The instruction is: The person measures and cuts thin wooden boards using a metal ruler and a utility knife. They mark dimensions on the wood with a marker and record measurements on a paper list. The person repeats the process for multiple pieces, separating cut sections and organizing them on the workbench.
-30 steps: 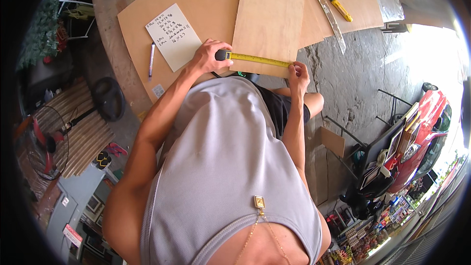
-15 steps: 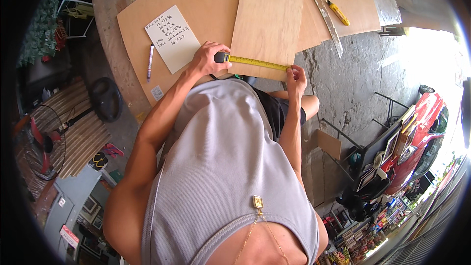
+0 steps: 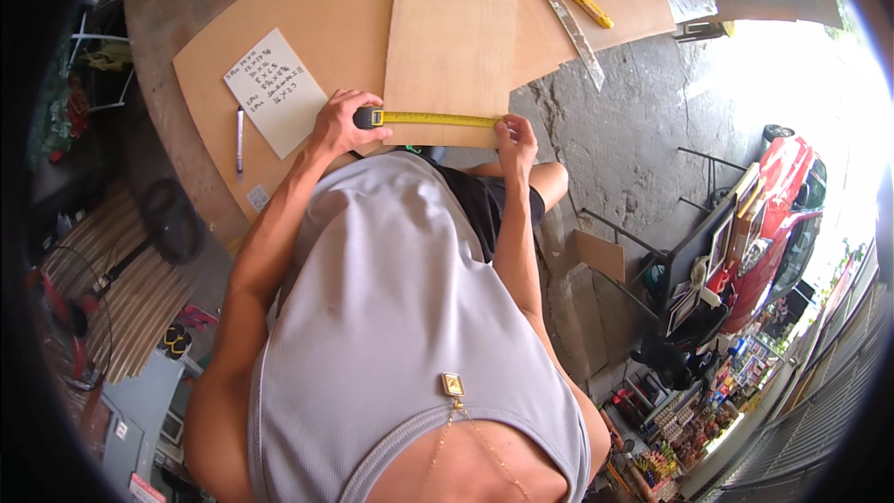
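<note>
A yellow tape measure is stretched straight across the near end of a light plywood board. My left hand is closed around its black case at the board's left edge. At the right edge my right hand pinches the end of the blade with thumb and fingers. Left of the board, a white sheet with handwriting lies on a larger brown panel, and a slim marker pen rests beside the sheet.
A long worn metal straightedge and a yellow marker lie right of the board. Cracked concrete floor stretches to the right, with a dark stand holding panels and a red car. A fan stands at the left.
The whole view has shifted, so the board, sheet and hands appear farther left. The tape lies more level across the board. Both hands keep their hold on it.
</note>
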`<state>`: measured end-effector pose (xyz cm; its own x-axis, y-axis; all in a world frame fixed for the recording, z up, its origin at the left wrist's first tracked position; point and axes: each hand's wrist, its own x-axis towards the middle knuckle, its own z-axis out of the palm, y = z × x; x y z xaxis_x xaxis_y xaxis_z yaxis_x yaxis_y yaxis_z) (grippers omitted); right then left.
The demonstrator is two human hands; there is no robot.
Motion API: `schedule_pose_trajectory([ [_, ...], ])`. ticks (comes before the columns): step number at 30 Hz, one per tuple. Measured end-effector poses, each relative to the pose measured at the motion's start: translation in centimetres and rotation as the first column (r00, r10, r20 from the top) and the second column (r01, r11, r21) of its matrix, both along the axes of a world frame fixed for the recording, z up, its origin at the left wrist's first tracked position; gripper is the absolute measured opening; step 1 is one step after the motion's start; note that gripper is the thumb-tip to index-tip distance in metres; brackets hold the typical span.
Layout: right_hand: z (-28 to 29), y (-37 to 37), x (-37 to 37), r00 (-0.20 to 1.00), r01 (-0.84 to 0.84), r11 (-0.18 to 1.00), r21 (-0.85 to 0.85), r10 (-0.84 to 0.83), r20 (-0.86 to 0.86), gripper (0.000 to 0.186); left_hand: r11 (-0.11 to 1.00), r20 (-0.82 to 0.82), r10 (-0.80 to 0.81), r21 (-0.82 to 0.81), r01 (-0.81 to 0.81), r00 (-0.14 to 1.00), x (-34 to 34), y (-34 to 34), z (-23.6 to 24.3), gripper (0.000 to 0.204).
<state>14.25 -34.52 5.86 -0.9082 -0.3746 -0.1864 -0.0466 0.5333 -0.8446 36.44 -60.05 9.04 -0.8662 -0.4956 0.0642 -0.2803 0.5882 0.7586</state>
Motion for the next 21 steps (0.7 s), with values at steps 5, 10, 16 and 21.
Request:
schedule_pose_trajectory([
  [5,-0.2,-0.2,-0.1,0.999,-0.012,1.0,0.006,0.012,-0.034,0.024,1.0,-0.01,0.014,-0.001,-0.014,1.0,-0.1,0.0,0.1,0.047],
  [10,-1.3,0.5,-0.2,0.999,0.015,0.998,-0.063,-0.013,0.032,0.023,0.999,-0.004,0.043,0.006,-0.043,0.999,-0.1,0.2,-0.3,0.048],
  [16,-0.8,0.2,-0.2,0.999,0.002,0.997,-0.077,0.003,0.053,0.022,0.999,-0.004,0.04,0.012,-0.04,0.999,0.0,0.1,-0.1,0.044],
  [21,-1.1,0.2,0.2,1.0,0.015,0.998,-0.065,-0.013,0.025,0.022,0.999,-0.001,0.04,0.01,-0.04,0.999,0.2,0.1,-0.2,0.043],
])
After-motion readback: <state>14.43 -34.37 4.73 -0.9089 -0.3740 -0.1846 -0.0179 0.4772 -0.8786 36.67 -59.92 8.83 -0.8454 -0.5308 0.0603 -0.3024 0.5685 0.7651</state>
